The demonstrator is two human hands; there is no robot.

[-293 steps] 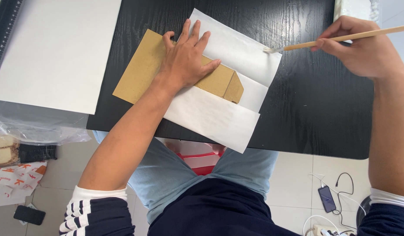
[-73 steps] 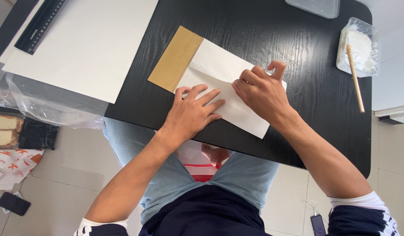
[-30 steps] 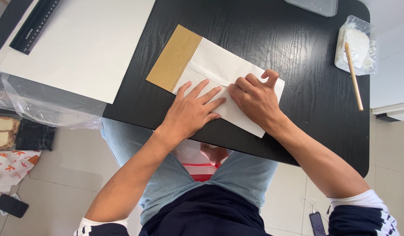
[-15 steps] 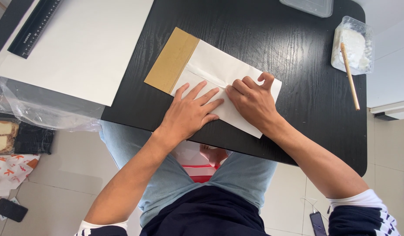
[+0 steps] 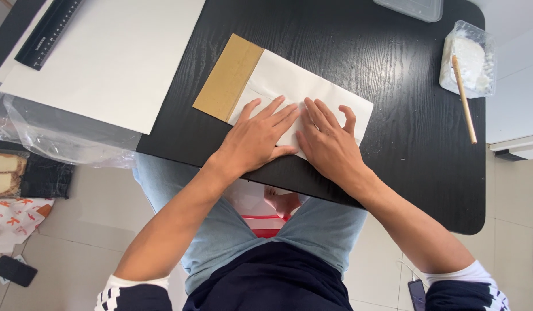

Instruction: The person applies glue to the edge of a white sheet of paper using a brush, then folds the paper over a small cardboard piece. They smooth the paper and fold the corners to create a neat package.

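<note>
Both hands lie flat, fingers spread, gripping nothing: the left hand (image 5: pixel 258 138) and the right hand (image 5: pixel 330 141) press side by side on white paper (image 5: pixel 312 98) folded over a brown cardboard piece (image 5: pixel 229 76), whose bare end shows just beyond the left hand. Both rest on the black surface (image 5: pixel 393 115). Well beyond the right hand, a wooden stick (image 5: pixel 464 99) leans in a clear container (image 5: pixel 471 57).

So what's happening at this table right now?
A seated person presses both palms flat on white paper folded over a brown cardboard piece on a black table. The left hand and right hand lie side by side. A wooden stick rests on a clear plastic container off to the right.
</note>
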